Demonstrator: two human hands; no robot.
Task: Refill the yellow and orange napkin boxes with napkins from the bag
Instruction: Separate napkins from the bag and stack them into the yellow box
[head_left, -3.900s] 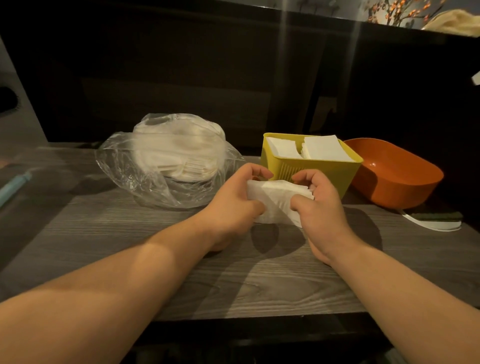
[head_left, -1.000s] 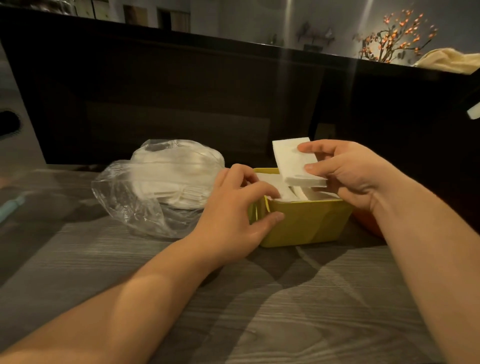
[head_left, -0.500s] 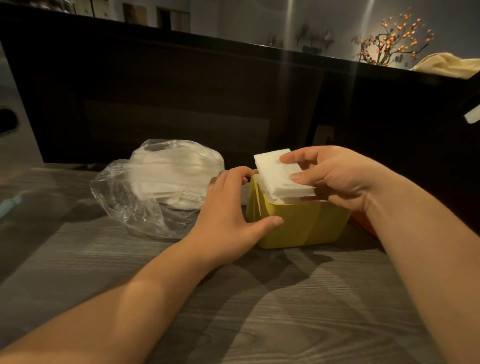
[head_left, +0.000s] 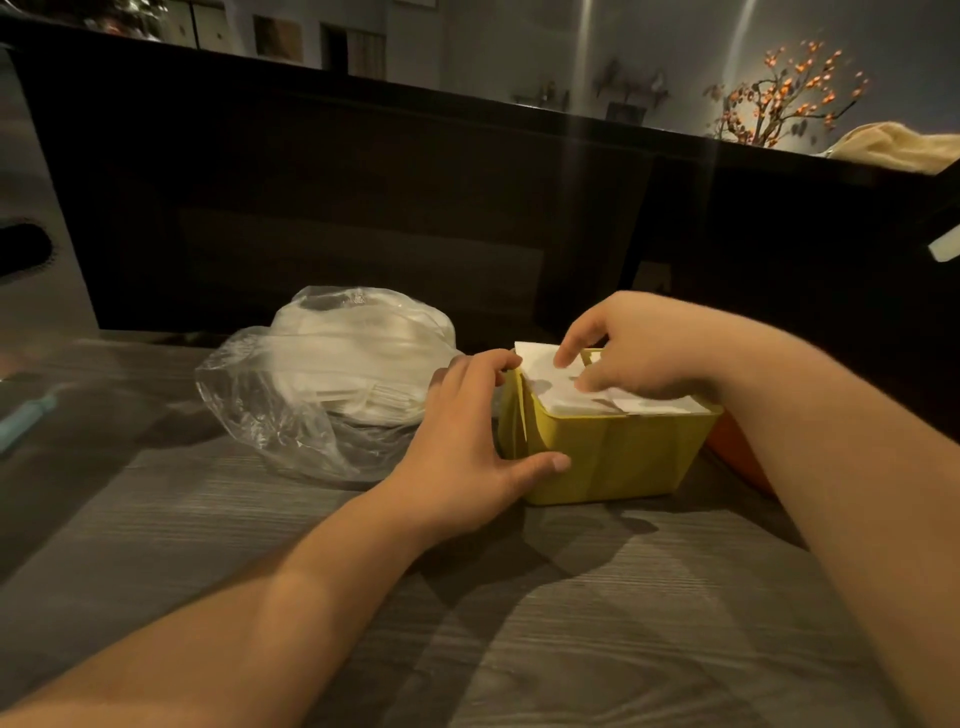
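The yellow napkin box (head_left: 613, 457) stands on the grey wooden table (head_left: 571, 623), filled to its rim with white napkins (head_left: 550, 387). My left hand (head_left: 467, 441) grips the box's left end, thumb on the front face and fingers over the left rim. My right hand (head_left: 639, 353) lies over the box, its fingertips pressing on top of the napkin stack; its thumb is hidden. Left of the box, touching it, lies the clear plastic bag (head_left: 332, 374) with more white napkins. Only a sliver of the orange box (head_left: 727, 447) shows behind my right forearm.
A dark partition wall (head_left: 363, 208) rises just behind the table. A light blue pen-like object (head_left: 26, 415) lies at the far left edge. On the ledge at top right sit a beige cloth (head_left: 904, 145) and a lit decorative branch (head_left: 779, 98).
My right hand has lowered the napkin stack into the yellow box and now presses on it. My left hand has stayed on the box's left end.
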